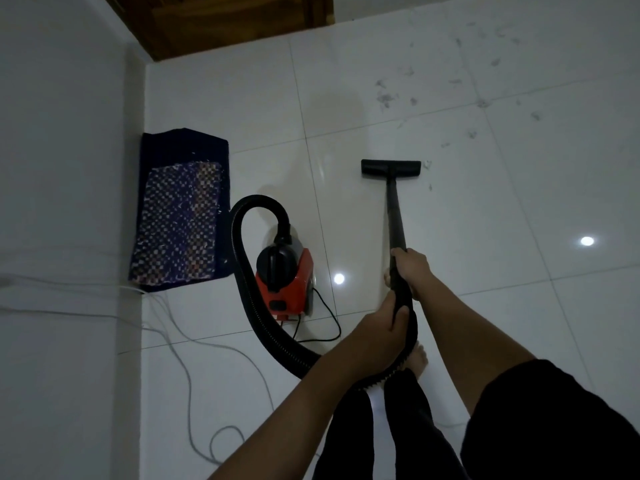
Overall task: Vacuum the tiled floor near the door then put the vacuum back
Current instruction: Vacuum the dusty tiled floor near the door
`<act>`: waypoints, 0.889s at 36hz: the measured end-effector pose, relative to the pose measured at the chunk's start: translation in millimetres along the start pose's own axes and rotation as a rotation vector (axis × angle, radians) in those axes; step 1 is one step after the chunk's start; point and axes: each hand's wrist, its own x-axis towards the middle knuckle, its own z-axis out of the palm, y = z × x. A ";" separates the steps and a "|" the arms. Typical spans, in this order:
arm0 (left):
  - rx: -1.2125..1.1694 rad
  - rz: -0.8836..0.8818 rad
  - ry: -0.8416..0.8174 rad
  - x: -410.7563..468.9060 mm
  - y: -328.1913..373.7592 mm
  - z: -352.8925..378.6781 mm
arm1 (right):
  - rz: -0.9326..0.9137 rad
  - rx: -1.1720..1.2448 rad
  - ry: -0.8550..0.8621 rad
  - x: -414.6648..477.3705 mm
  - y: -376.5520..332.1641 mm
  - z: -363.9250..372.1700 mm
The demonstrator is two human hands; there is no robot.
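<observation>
On the white tiled floor (485, 237) below the wooden door (221, 22), the floor nozzle (390, 168) sits short of the debris (386, 97) scattered beyond it, so vacuuming looks barely begun. Left hand (375, 327) is clamped on the hose handle (403, 306), right hand (410, 268) on the wand (394, 216). The red canister vacuum (287, 278) stands beside a mat (180, 216), not yet put away. No readable writing.
</observation>
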 end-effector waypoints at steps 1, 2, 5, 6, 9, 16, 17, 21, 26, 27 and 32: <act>0.005 -0.004 -0.005 -1.8 -0.4 1.2 | 0.008 0.016 -0.001 -1.2 2.7 -0.7; 0.010 -0.010 -0.011 -3.4 -1.1 2.3 | 0.018 0.023 -0.001 -4.0 4.9 -1.7; 0.014 -0.022 -0.033 -8.7 -2.6 6.0 | 0.023 0.027 0.034 -3.0 15.1 -3.5; 0.021 -0.024 -0.037 -10.3 -2.8 7.6 | 0.026 0.021 0.045 -4.0 18.4 -4.8; 0.042 -0.028 -0.045 -13.6 -3.3 12.1 | 0.026 0.026 0.059 -5.7 28.0 -8.9; 0.070 -0.028 -0.091 -17.6 -3.8 20.4 | 0.063 0.105 0.090 -10.8 45.8 -19.9; 0.072 -0.031 -0.096 -17.1 -3.7 21.4 | 0.068 0.116 0.089 -10.1 48.0 -20.9; 0.094 -0.043 -0.125 -16.7 -3.9 25.1 | 0.080 0.150 0.097 -10.1 53.5 -25.2; 0.109 -0.033 -0.138 -15.6 -3.6 29.5 | 0.065 0.213 0.083 -17.8 54.6 -30.7; 0.112 -0.031 -0.140 -15.7 -4.1 30.2 | 0.066 0.221 0.084 -19.0 55.5 -31.3; 0.171 -0.034 -0.166 -19.7 -8.7 35.6 | 0.082 0.267 0.092 -23.4 65.4 -35.2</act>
